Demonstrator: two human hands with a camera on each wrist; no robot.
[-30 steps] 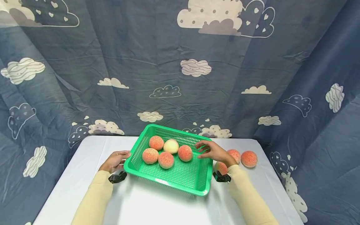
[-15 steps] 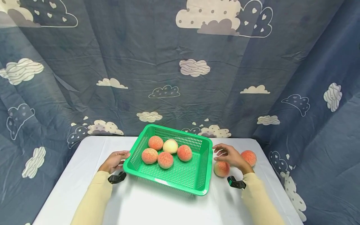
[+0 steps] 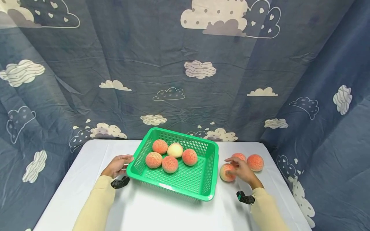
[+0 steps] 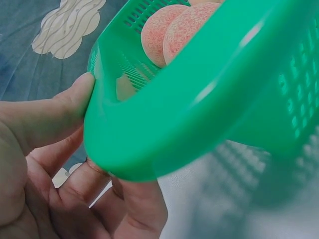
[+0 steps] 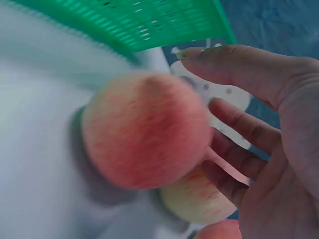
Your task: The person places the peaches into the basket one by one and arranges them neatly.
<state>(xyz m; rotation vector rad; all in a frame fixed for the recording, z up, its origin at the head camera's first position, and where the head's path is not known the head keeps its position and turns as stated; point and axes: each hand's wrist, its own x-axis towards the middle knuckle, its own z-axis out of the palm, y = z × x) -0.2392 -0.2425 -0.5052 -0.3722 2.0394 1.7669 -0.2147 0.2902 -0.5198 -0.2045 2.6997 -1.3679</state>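
Observation:
My left hand [image 3: 117, 165] holds the left rim of a green plastic basket [image 3: 173, 187]. In the left wrist view, the thumb presses the rim's side and the fingers bend beneath its corner. Inside the basket sit several peaches, one of them a pale yellow fruit [image 3: 175, 150]. Right of the basket, my right hand [image 3: 242, 170] hovers over a red-and-cream peach [image 3: 225, 175] on the table. The right wrist view shows its thumb [image 5: 224, 64] and fingers spread beside that peach [image 5: 144, 132], with a gap at the thumb; whether the fingertips touch is unclear.
Behind the right hand lie two more peaches, one partly hidden [image 3: 238, 156] and one farther right [image 3: 255, 163]. A white cloth covers the table [image 3: 156, 211]. A dark blue curtain [image 3: 162, 77] with cloud prints hangs behind and at both sides.
My right hand has moved from over the basket's right side, out to the right and down to the near peach. My left hand and the basket stay in place.

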